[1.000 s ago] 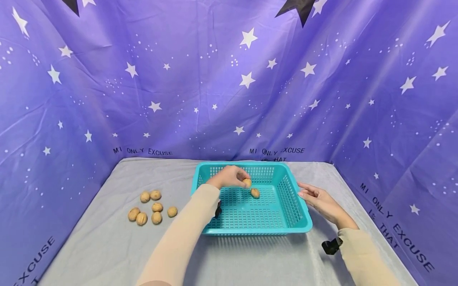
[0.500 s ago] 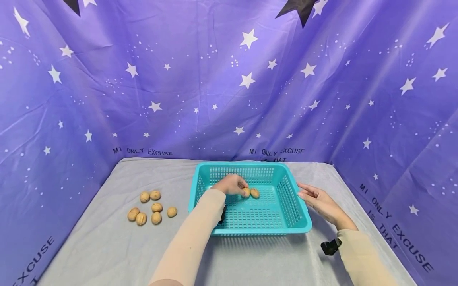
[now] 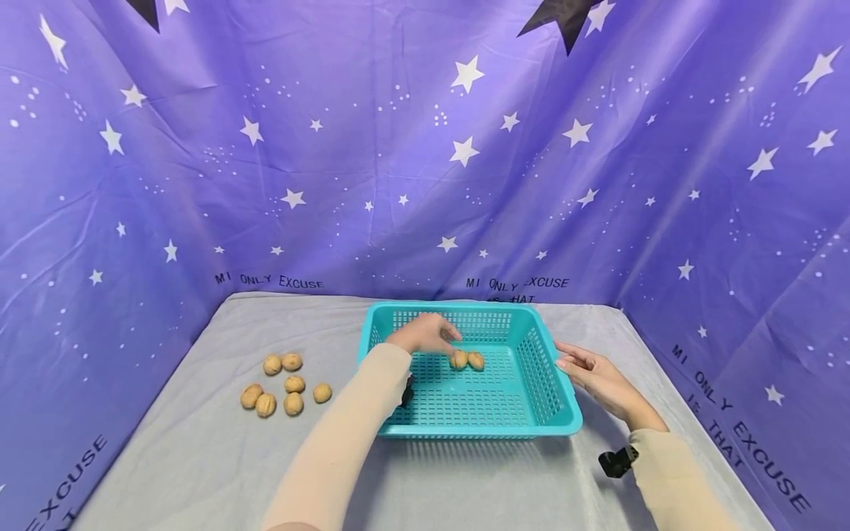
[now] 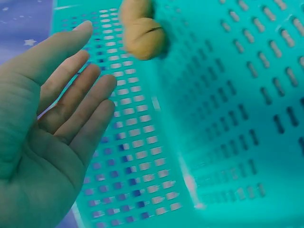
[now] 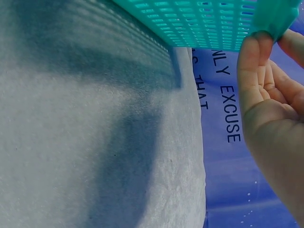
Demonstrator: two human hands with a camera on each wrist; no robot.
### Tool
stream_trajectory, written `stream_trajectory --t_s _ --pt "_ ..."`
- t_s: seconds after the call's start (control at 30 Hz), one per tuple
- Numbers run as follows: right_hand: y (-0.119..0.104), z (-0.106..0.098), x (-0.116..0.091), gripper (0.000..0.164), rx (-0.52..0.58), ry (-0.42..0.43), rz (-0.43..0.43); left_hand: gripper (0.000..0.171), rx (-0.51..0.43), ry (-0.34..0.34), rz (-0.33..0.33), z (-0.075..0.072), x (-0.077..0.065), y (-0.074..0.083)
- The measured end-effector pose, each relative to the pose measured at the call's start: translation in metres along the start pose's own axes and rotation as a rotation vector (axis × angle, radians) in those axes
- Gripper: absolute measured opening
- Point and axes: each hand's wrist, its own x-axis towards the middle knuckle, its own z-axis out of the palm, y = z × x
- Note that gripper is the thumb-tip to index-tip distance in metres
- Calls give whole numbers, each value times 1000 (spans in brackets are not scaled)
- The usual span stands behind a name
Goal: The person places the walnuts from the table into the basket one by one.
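Two walnuts lie side by side on the floor of a teal plastic basket (image 3: 478,429); the left walnut (image 3: 459,360) is nearest my left hand (image 3: 426,333). That hand hovers inside the basket with nothing in it. In the left wrist view the left hand (image 4: 61,114) has its fingers extended and apart from the walnuts (image 4: 144,39). At the basket's right side, my right hand (image 3: 600,380) grips the rim. The right wrist view has the right hand (image 5: 273,90) pinching the basket's rim (image 5: 275,19) between thumb and fingers.
Several loose walnuts (image 3: 294,383) lie on the grey cloth (image 3: 199,442) left of the basket. A purple star-patterned curtain (image 3: 412,147) encloses the table at the back and both sides. Black wrist cameras (image 3: 617,462) are strapped to the arms.
The left hand lowered a walnut beside the one in the basket, let go of it, and drew back up and left. The right hand stays on the rim.
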Motion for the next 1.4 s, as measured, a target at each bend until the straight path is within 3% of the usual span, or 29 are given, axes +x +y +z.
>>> stream_trajectory --t_s 0.3,0.7,0.87,1.07,1.4 --pt "1 0 0 64 18 0 -7 37 -31 -9 101 -29 -25 15" --pt "4 1 1 64 22 -1 -9 38 -29 81 148 -62 -58 3" --pt "5 2 2 64 33 2 -12 42 15 163 151 -80 -83 -12" --pt "3 2 1 64 26 -4 -16 43 -15 235 129 -95 -118 -42" --pt "1 0 1 63 10 -11 -10 43 -59 270 81 -97 -161 -79"
